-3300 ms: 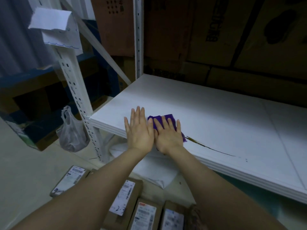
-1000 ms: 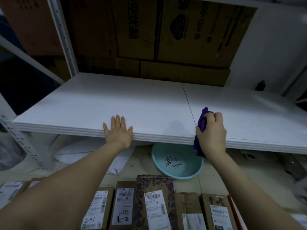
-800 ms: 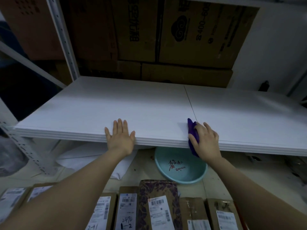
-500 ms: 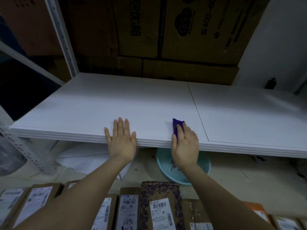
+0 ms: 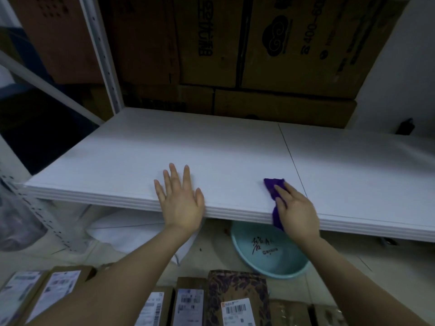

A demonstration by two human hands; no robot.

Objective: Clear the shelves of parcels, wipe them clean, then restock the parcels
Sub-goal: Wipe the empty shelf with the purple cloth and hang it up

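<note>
White shelf (image 5: 211,149) bare of parcels, wiping underway. Left hand (image 5: 181,203) flat, fingers spread, resting on shelf front edge, holding nothing. Right hand (image 5: 297,211), fingers straight, presses purple cloth (image 5: 273,185) onto shelf near front edge, just left of panel seam; cloth tail hangs over edge below palm. Cloth likely soft, light, limp, prone to bunching: best kept under flat palm. Labelled cardboard parcels (image 5: 235,302) in row on floor below, near teal basin (image 5: 268,255); probably stiff, gripped by sides.
</note>
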